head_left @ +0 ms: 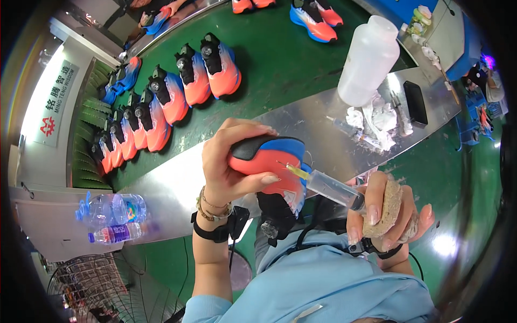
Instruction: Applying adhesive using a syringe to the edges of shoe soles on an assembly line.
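My left hand (223, 167) is closed around a coral, blue and black sports shoe (266, 164), held tilted above the metal edge of the bench. In my right hand (401, 220) is a clear syringe (334, 188) with a yellowish needle fitting. Its thin tip is at the shoe's coral side; whether it touches, I cannot tell. The same hand also grips a beige, rough-textured block (383, 210) against its fingers. A black lace part (272, 229) of the shoe hangs down toward my lap.
Several matching shoes (156, 124) stand in a row on the green conveyor belt (258, 75). Right of them are a white plastic bottle (369, 62), crumpled tissue (377, 121), another syringe (347, 129) and a black phone (415, 103). Water bottles (116, 210) lie at left, near a fan (102, 285).
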`<control>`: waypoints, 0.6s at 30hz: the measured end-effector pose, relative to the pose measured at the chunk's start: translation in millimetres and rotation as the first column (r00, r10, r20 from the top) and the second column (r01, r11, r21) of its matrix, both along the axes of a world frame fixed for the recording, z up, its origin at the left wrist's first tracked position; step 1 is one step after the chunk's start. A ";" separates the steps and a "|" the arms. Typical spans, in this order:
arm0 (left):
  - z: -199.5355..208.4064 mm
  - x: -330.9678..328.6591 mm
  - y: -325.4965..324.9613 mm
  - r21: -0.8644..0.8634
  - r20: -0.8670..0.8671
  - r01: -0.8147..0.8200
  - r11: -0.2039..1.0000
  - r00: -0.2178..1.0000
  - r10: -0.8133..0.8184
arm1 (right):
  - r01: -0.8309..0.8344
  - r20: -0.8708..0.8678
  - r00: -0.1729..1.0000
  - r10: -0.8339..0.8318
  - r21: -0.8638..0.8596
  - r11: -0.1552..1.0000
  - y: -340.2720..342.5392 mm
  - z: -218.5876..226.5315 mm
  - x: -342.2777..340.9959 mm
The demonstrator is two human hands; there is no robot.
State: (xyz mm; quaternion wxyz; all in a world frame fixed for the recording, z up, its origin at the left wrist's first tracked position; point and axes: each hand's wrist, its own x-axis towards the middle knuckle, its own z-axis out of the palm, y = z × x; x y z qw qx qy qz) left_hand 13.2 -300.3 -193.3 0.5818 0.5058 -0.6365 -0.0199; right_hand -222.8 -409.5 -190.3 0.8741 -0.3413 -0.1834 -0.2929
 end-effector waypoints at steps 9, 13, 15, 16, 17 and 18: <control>-0.8 1.7 -8.7 -0.028 -0.022 0.072 0.997 0.997 -0.073 | 0.062 -0.081 0.995 -0.057 0.065 0.996 0.3 1.1 16.6; 0.4 7.2 -16.1 -0.014 0.046 0.113 0.994 0.993 -0.112 | 0.098 -0.021 0.995 -0.099 -0.040 0.994 -10.1 -1.7 17.1; -3.1 14.9 -18.8 -0.015 0.025 0.125 0.992 0.992 -0.124 | 0.138 -0.032 0.989 -0.143 -0.130 0.982 -18.4 -2.0 17.3; -5.1 17.8 -19.5 -0.023 0.008 0.136 0.990 0.991 -0.136 | 0.174 -0.035 0.982 -0.186 -0.226 0.958 -20.4 -2.0 17.3; -8.1 19.4 -19.0 -0.024 -0.053 0.141 0.990 0.988 -0.142 | 0.221 -0.128 0.960 -0.251 -0.209 0.953 -16.0 -1.2 14.5; -9.9 21.1 -18.7 -0.012 -0.056 0.143 0.990 0.988 -0.143 | 0.223 -0.131 0.959 -0.251 -0.197 0.955 -15.5 -3.9 14.0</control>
